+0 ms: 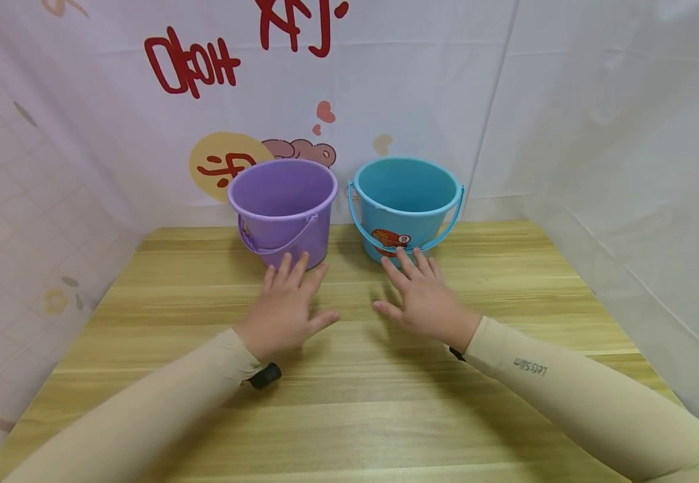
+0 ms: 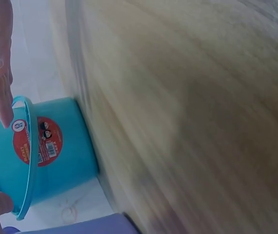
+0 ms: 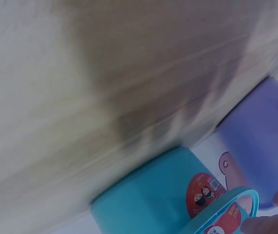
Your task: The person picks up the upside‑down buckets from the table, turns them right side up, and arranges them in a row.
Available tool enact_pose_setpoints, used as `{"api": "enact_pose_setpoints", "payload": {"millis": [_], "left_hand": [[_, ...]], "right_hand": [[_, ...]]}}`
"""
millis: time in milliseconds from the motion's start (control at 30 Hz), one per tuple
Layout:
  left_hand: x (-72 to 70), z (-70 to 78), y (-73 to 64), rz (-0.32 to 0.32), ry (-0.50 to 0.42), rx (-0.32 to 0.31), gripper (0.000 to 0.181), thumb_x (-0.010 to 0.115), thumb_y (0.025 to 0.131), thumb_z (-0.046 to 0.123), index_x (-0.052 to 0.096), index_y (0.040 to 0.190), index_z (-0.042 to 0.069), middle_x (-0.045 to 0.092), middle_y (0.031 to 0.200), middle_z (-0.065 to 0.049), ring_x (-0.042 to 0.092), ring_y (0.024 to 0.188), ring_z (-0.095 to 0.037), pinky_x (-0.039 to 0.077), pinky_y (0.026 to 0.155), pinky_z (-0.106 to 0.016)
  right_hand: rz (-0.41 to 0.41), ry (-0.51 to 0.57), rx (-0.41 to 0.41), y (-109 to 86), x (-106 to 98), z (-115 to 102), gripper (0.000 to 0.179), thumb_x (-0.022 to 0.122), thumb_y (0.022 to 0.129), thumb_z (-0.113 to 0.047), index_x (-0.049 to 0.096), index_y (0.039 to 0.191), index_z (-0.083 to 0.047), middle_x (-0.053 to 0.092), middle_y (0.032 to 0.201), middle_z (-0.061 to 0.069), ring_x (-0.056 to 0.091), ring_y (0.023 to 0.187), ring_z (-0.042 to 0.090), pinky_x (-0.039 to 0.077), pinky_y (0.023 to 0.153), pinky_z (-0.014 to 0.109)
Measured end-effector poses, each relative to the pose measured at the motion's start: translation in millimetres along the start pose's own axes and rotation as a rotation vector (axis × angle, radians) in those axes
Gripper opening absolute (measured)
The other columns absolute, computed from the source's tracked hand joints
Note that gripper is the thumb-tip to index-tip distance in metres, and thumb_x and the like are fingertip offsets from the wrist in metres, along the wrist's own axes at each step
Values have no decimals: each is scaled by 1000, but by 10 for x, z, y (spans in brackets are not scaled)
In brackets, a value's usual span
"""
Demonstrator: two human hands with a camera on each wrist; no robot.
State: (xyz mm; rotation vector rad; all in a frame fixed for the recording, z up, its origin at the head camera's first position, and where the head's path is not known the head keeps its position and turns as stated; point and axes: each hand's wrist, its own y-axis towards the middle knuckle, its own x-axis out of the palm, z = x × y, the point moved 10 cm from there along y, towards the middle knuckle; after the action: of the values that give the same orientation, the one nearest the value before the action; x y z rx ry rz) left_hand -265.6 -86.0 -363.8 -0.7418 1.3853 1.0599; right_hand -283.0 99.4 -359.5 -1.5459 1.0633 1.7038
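Two plastic buckets stand upright side by side at the back of the wooden table. The purple bucket (image 1: 282,235) is on the left, its handle hanging down over the front. On the right, the blue bucket (image 1: 410,218) carries a red round label (image 2: 37,141) behind its lowered handle (image 3: 227,207). My left hand (image 1: 283,312) is held palm down with spread fingers in front of the purple bucket. In front of the blue one, my right hand (image 1: 426,302) has its fingers spread too, fingertips overlapping the bucket's lower front in the head view. Neither hand holds anything.
The wood-grain table (image 1: 349,416) is bounded at the back by a white printed cloth (image 1: 410,87). More cloth hangs along the left side (image 1: 41,221) and the right side (image 1: 621,174). Both forearms wear beige sleeves (image 1: 543,369), and a black wrist strap (image 1: 265,376) shows at the left wrist.
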Motion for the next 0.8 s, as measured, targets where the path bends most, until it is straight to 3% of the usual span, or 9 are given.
{"api": "enact_pose_setpoints", "payload": {"millis": [233,533,800], "left_hand": [[63,26,6,-30,10,-22,93,18,76,83,7,150,27,11,154,-17,5,141,-42,10,109,-63],[138,41,5,-55,26,-52,96,18,75,84,12,150,25,11,154,-17,5,140,-44,8,109,-62],[193,69,6,-73,42,-60,94,17,76,83,15,150,26,11,154,-18,6,140,-44,7,110,-62]], "right_hand": [[-14,-5,3,-13,56,-29,86,36,84,-73,21,149,-20,14,155,14,11,139,45,14,108,63],[-88,-17,19,-26,168,-41,88,32,83,-75,14,150,-22,5,156,13,7,139,47,13,108,64],[-84,-15,17,-50,163,-105,88,33,83,-75,16,150,-21,10,155,13,7,139,46,16,106,65]]}}
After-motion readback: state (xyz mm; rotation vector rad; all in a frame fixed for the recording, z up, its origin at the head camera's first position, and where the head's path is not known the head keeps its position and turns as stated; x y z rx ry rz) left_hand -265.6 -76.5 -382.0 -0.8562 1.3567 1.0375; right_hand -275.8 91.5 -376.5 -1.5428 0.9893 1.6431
